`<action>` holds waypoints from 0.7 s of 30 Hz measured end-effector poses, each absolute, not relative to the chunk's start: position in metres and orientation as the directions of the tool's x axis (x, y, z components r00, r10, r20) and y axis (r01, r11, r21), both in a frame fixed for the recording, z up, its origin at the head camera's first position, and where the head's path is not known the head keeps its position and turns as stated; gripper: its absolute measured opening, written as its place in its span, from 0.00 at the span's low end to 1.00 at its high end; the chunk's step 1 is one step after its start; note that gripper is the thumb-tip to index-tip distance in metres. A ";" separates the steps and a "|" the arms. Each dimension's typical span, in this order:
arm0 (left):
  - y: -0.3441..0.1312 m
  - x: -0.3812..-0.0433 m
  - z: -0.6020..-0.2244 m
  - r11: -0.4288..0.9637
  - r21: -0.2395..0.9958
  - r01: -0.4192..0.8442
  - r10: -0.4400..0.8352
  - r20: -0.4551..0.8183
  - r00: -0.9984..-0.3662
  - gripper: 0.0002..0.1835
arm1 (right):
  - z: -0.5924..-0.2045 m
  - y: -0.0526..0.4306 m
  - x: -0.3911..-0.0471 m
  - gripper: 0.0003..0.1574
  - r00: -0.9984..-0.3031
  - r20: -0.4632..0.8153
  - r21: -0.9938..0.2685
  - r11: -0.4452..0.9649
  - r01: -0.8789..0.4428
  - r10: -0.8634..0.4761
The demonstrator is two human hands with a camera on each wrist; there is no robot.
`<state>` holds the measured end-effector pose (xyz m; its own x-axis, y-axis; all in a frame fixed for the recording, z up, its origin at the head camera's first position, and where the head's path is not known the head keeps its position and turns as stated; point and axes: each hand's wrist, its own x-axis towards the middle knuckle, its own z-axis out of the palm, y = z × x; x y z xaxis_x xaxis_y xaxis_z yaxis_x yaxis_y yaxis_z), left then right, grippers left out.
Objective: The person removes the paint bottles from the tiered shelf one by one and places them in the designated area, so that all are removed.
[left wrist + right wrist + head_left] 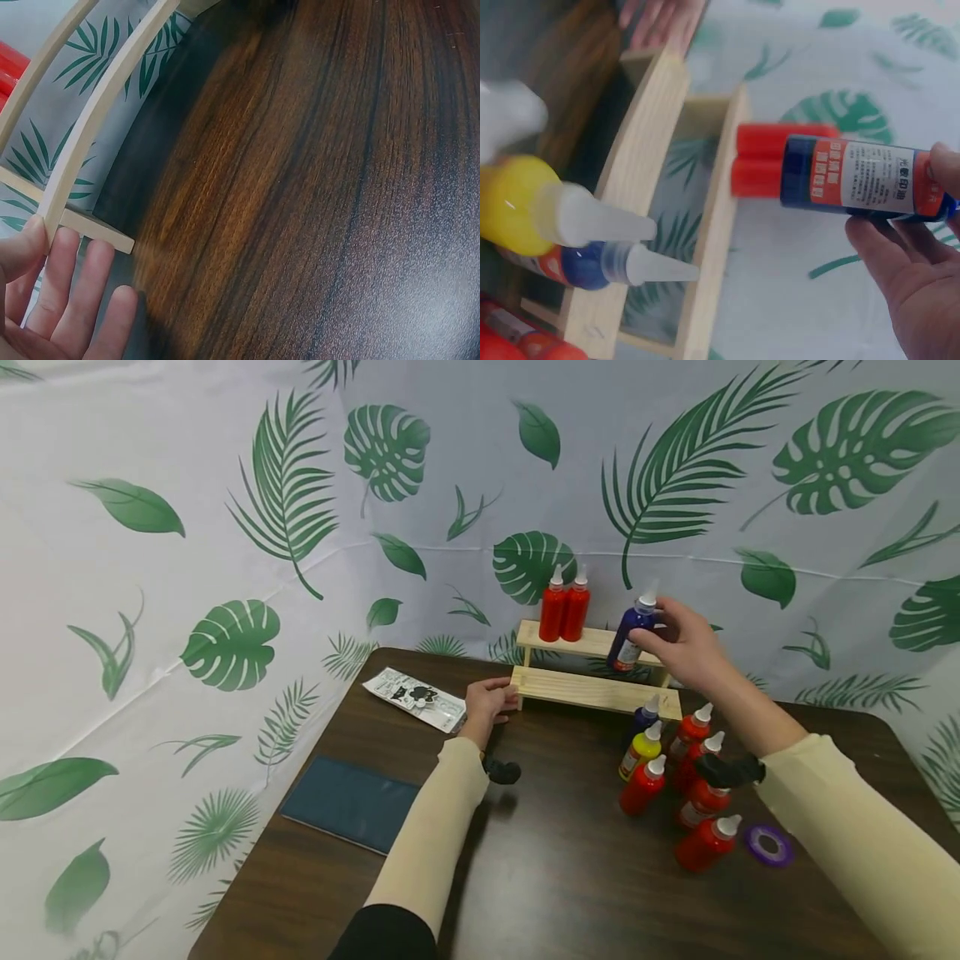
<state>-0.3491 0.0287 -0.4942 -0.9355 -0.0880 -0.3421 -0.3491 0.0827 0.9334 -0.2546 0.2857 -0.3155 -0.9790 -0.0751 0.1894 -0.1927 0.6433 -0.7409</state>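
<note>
Two red plastic bottles with white pointed caps (552, 614) stand side by side towards the left end of the upper tier of a pale wooden two-step rack (585, 688). The right hand (686, 643) grasps a dark blue plastic bottle with a white pointed cap and printed label (624, 642), slightly tilted, by the right part of that tier; whether its base touches the wood I cannot tell. The left hand (487, 700) pinches the left end of the lower tier between thumb and fingers. Near the rack's right end, on the dark brown wood-grain surface (555, 877), stand another dark blue bottle (642, 722), a yellow bottle (640, 750) and five more red bottles (642, 787), with a purple ring (787, 850) close by. A white packet with black prints (420, 702) and a flat dark teal rectangle (348, 802) lie to the left.
</note>
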 end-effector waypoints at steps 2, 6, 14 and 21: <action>0.028 -0.348 -0.494 0.079 0.938 -0.339 -0.083 -0.332 -0.940 0.11 | -0.312 0.288 -0.234 0.36 -0.980 0.181 -0.759 0.622 -0.193 -0.082; 0.029 -0.350 -0.493 0.077 0.935 -0.345 -0.082 -0.339 -0.937 0.11 | -0.309 0.293 -0.192 0.36 -0.986 0.151 -0.781 0.603 -0.165 -0.075; 0.028 -0.351 -0.495 0.073 0.937 -0.341 -0.069 -0.336 -0.939 0.11 | -0.331 0.296 -0.124 0.34 -0.977 0.210 -0.756 0.628 -0.184 -0.034; 0.029 -0.349 -0.495 0.078 0.935 -0.346 -0.074 -0.341 -0.937 0.11 | -0.371 0.284 -0.086 0.30 -0.978 0.210 -0.736 0.656 -0.167 -0.014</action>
<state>-0.3489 0.0286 -0.4953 -0.9373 -0.0738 -0.3405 -0.3459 0.0785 0.9350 -0.0864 0.2841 -0.3709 -0.9777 -0.0135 0.2098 -0.1669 0.6563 -0.7358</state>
